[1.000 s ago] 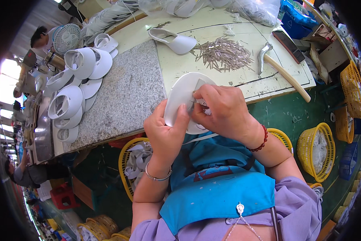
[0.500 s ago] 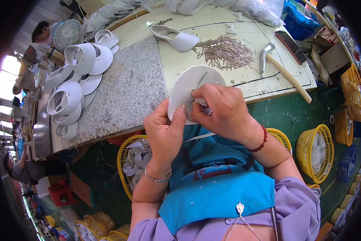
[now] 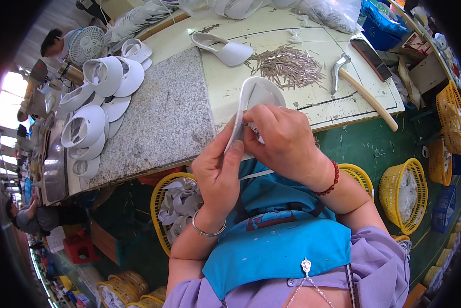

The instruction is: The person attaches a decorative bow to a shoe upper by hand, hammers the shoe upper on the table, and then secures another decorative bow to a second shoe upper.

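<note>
A white shoe upper (image 3: 258, 92) is held up off the bench's front edge, between my two hands. My left hand (image 3: 217, 172) is closed on its lower left edge, thumb in front and fingers behind. My right hand (image 3: 282, 138) is closed, its fingertips pinching at the upper's inner side. Something small and silvery shows under those fingers, partly hidden. Beyond my hands lies a heap of thin metal strips (image 3: 287, 66), with another white shoe upper (image 3: 223, 49) beside it. To the right rests a hammer (image 3: 366, 92) with a wooden handle.
Several white uppers (image 3: 89, 123) stand in rows left of a grey stone slab (image 3: 164, 108). A dark flat bar (image 3: 370, 60) lies at the bench's right end. Yellow baskets (image 3: 420, 197) stand on the green floor. A fan (image 3: 85, 43) and other people are at the left.
The held upper has turned from facing me broadly to a more edge-on tilt. My left hand has shifted slightly right with it. The right hand has stayed nearly in place.
</note>
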Available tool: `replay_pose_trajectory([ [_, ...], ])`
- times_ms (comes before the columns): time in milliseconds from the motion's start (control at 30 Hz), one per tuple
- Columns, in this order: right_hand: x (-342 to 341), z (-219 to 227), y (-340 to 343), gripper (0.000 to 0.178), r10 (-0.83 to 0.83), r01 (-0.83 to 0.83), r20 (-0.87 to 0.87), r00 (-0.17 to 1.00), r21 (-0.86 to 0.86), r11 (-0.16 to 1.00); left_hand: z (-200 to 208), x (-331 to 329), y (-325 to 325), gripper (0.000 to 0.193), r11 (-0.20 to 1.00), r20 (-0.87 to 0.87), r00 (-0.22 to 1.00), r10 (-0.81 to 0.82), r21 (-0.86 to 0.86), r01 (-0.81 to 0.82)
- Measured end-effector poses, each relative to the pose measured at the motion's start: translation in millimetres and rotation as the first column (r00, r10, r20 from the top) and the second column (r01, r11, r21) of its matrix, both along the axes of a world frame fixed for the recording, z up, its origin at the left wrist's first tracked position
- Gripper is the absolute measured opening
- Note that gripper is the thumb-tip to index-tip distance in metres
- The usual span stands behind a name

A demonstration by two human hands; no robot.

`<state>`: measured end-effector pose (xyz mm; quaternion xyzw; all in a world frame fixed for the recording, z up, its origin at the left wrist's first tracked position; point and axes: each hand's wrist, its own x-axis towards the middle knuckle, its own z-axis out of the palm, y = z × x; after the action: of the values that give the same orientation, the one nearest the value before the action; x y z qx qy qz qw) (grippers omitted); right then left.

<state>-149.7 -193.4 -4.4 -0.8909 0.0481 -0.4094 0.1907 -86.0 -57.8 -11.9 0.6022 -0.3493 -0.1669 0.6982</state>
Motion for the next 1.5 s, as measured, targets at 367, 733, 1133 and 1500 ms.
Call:
replay_pose_trajectory([
  [367,5,-10,-8,0.018,0.021,-0.027,0.066,0.998,0.093,0.995,-5,-12,-18,0.041,0.992,-0.119,0.991,-0.063,-0.117,0.049],
  [733,3,-9,-11,0.018,-0.010,0.011,-0.037,0.999,0.020,1.000,-15,-7,-21,0.043,0.978,-0.311,0.940,-0.138,-0.191,0.080],
  [1133,-11,-2,-26,0.028,0.184,-0.181,-0.062,0.981,0.060,0.982,-14,10,-17,0.028,1.000,-0.088,0.996,0.004,-0.025,-0.007],
  [1500,-8,-13,-34,0.027,0.297,-0.287,0.002,0.955,0.268,0.920,-1,20,-23,0.020,0.973,0.032,0.992,0.125,0.193,-0.129],
])
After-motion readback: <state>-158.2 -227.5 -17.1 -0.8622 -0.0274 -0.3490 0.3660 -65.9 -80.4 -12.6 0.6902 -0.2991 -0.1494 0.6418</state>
